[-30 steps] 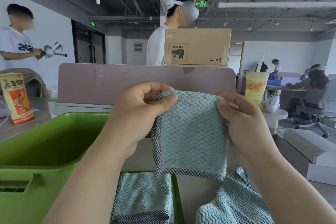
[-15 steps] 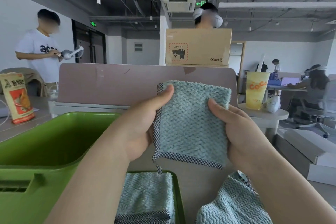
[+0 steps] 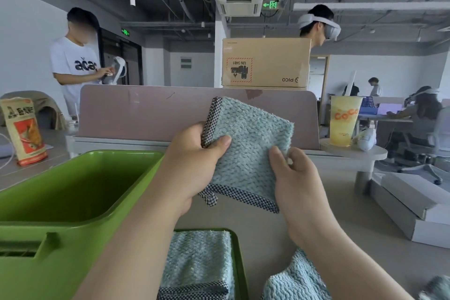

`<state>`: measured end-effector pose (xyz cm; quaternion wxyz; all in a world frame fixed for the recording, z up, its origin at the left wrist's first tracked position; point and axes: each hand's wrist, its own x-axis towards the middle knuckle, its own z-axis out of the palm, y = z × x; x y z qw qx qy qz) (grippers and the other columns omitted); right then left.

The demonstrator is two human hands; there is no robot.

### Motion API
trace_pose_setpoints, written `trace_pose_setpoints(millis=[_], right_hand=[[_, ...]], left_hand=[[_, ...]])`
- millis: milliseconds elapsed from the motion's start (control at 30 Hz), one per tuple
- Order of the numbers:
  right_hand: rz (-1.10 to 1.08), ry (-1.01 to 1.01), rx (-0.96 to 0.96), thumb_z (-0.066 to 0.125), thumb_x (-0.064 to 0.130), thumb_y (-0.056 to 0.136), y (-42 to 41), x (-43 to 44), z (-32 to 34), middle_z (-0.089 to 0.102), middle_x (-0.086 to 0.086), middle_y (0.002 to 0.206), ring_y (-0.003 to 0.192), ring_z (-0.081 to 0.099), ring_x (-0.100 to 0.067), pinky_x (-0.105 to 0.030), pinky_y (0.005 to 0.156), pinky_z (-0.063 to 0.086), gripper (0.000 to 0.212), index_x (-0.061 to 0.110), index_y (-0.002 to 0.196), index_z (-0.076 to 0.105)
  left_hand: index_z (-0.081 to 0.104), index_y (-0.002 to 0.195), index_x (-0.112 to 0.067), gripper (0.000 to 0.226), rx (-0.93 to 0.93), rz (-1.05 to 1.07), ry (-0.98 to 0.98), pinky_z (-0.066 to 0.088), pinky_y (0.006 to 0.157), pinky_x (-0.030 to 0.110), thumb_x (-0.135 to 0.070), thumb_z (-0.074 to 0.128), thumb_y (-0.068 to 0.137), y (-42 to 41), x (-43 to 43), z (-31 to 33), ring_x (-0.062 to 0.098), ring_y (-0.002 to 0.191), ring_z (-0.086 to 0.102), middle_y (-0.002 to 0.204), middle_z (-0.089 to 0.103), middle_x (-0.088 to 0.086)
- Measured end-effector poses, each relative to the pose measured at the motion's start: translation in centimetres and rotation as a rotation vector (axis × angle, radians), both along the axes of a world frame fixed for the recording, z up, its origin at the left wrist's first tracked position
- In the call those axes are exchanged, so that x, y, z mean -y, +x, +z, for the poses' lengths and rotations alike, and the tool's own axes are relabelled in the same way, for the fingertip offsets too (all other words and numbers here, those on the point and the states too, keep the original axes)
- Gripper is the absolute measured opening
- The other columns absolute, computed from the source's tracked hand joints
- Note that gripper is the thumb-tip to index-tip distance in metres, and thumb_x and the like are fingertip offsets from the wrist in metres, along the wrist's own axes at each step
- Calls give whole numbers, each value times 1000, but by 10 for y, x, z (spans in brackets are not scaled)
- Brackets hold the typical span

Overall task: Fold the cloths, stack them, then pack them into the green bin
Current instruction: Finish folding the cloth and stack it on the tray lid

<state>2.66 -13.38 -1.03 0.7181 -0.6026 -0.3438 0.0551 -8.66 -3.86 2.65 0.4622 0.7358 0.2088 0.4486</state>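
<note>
Held over the desk [image 3: 267, 226], the folded cloth [image 3: 248, 148] is gripped at its checked edge by the left hand [image 3: 194, 165] and pinched by the right hand [image 3: 294, 178]; corners are best squared before it is laid on the stack [image 3: 197, 263].

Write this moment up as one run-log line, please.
phase: folding | left hand: grips checked edge of held cloth | right hand: pinches its right edge | green tray: folded cloth | green bin: no cloth visible
</note>
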Motion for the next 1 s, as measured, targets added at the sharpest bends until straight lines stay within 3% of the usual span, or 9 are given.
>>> trace_pose_setpoints(millis=[100,233,433,567,633,700,767,833,1000], right_hand=[[-135,2,145,43,34,99,-3,1,-2,52,0,63,58,46,-18,-28,52,33,31,13,76,46],[-183,-11,171,41,33,100,-4,2,-1,42,8,54,49,37,-8,-22,47,27,35,20,68,38],[-108,-39,81,44,36,98,-5,-4,-7,44,-9,66,61,38,-19,-31,57,29,45,-6,80,45],[23,-74,-67,47,39,96,-9,-11,-17,55,-28,77,64,50,-27,-37,60,41,49,-10,102,52],[58,-116,-137,49,40,93,-12,-17,-23,59,-36,96,77,60,-48,-54,71,53,52,-10,107,51],[84,-166,-177,50,42,91,-18,-22,-30,58,-33,110,94,61,-49,-64,86,47,53,-8,106,53],[102,-220,-194,48,43,94,-22,-28,-40,63,-33,105,85,65,-44,-59,83,51,52,-7,105,56],[117,-292,-201,45,43,96,-27,-32,-53,65,-24,84,71,61,-33,-41,69,50,53,-8,105,58],[156,-406,-255,44,40,96,-33,-36,-74,52,-12,78,70,50,-22,-33,64,37,52,-9,110,54]], left_hand=[[66,103,-27,13,-26,25,47,52,88,43,-27,59,92,0,-1,-1,12,91,68,96,72,-14],[64,103,-28,14,-48,31,68,51,90,45,-29,55,94,2,-1,-2,14,95,66,100,71,-12],[61,100,-26,25,-87,110,73,49,90,46,-41,42,97,-1,2,-10,15,93,62,100,68,-6],[63,97,-14,37,-104,207,37,51,85,49,-45,43,96,-12,-4,-25,25,89,65,98,70,8],[62,95,-6,47,-132,258,25,50,76,43,-50,46,93,-21,-10,-38,28,83,65,95,70,15],[60,90,0,56,-179,298,19,45,64,34,-55,48,90,-32,-14,-53,26,75,63,86,68,18],[53,74,0,59,-242,304,11,35,50,26,-56,47,89,-42,-15,-66,21,60,54,67,55,16],[45,66,-10,51,-298,298,-13,26,44,22,-54,44,91,-48,-13,-78,17,53,43,59,41,6],[58,94,-13,43,-283,253,-230,39,60,26,-53,44,93,-47,-21,-112,14,72,56,79,58,0]])
